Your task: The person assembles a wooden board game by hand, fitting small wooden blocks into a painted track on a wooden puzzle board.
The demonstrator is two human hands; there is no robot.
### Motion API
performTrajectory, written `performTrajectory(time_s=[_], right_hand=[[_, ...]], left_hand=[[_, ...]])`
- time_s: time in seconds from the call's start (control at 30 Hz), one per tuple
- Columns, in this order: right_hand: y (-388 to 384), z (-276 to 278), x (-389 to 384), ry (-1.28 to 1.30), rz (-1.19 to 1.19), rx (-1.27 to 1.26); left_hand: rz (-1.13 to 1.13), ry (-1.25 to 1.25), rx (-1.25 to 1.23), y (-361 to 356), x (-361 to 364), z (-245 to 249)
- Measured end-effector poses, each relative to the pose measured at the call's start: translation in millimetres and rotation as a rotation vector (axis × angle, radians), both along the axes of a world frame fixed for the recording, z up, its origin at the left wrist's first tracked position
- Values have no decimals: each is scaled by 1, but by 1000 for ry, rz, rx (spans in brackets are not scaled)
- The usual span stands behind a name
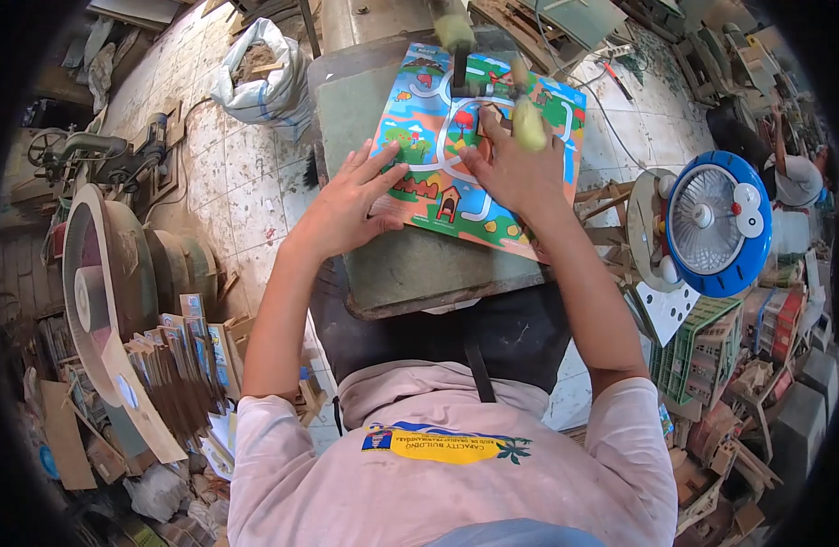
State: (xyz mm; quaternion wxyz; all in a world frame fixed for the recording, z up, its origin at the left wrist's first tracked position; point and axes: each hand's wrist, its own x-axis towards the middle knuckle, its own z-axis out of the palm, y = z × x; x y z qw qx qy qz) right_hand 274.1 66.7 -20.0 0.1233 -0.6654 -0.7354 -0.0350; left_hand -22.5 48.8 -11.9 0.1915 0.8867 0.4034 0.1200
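A brightly printed board [419, 123] with white winding tracks lies tilted on the grey-green machine table [392, 278]. My left hand [351, 205] rests on the board's left edge, fingers spread. Over on the right side, my right hand [527, 173] lies on the board with its fingers stretched out and thumb apart. A small brown patch [483, 141] shows between that thumb and index finger. Just above the board stands a dark metal machine part [459, 71]. A yellowish-green, blurred part [530, 126] overlaps the fingers of my right hand in this view.
A white sack [264, 77] stands on the tiled floor at upper left. To the right is a blue round fan [720, 223], with green crates [698, 346] below it. A large wheeled machine [96, 273] and upright board pieces [178, 351] occupy the left. Another person [796, 178] is at far right.
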Motion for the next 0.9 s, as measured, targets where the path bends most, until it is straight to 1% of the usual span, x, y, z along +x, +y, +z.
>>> performTrajectory(time_s=[0.07, 0.1, 0.13, 0.17, 0.2, 0.23, 0.27, 0.3, 0.33, 0.37, 0.5, 0.57, 0.6, 0.67, 0.73, 0.8, 0.9], right_hand=[[12, 13, 9, 103, 70, -187], [20, 6, 17, 107, 76, -186], [32, -6, 27, 104, 176, -72], [46, -13, 34, 102, 275, 42], [62, -16, 37, 4, 348, 37], [70, -13, 36, 7, 351, 37], [77, -10, 36, -2, 377, -17], [86, -8, 37, -11, 402, -72], [102, -9, 41, -93, 445, -113], [105, -15, 43, -92, 448, -119], [110, -1, 36, -110, 411, -164], [106, 2, 36, -53, 408, -161], [111, 3, 40, -201, 434, -224], [110, -4, 44, -191, 428, -197], [104, 0, 41, -182, 431, -168], [93, 4, 40, -134, 362, -144], [98, -4, 44, -185, 352, -187]], left_hand=[[14, 22, 2, -8, 3, 5], [107, 79, -2, -18, 11, 12], [199, 136, -6, -28, 20, 17], [202, 140, -5, -37, 28, 17], [308, 147, 45, -47, 38, 14], [414, 154, 95, -56, 46, 9], [457, 143, 86, -63, 50, 2], [459, 144, 86, -64, 52, -4], [468, 115, 102, -65, 52, -10], [478, 84, 115, -67, 53, -13], [437, -5, 102, -57, 48, -15], [392, -29, 142, -54, 45, -14], [390, -29, 140, -51, 43, -13], [347, 32, 103, -45, 40, -9], [334, 59, 90, -40, 37, -4], [322, 88, 76, -36, 33, -2], [300, 129, 61, -29, 30, 2]])
